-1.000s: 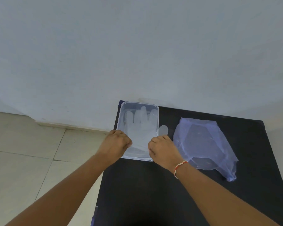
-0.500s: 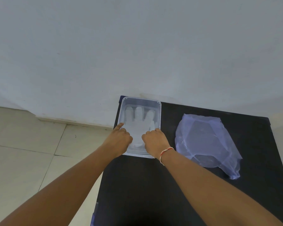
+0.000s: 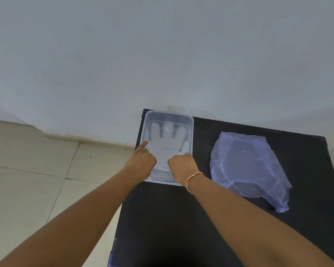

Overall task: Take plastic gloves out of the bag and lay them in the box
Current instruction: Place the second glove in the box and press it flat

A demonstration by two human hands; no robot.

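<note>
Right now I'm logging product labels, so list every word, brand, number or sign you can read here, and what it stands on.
None can be read. The clear box, the glove in it, the plastic bag, the black table and the wall show no print.

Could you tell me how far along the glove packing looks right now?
Done: a glove lies flat inside the box. In hand: the left hand and right hand press its edges down. Left: the bag lies beside the box; whether it holds more gloves is unclear.
</note>
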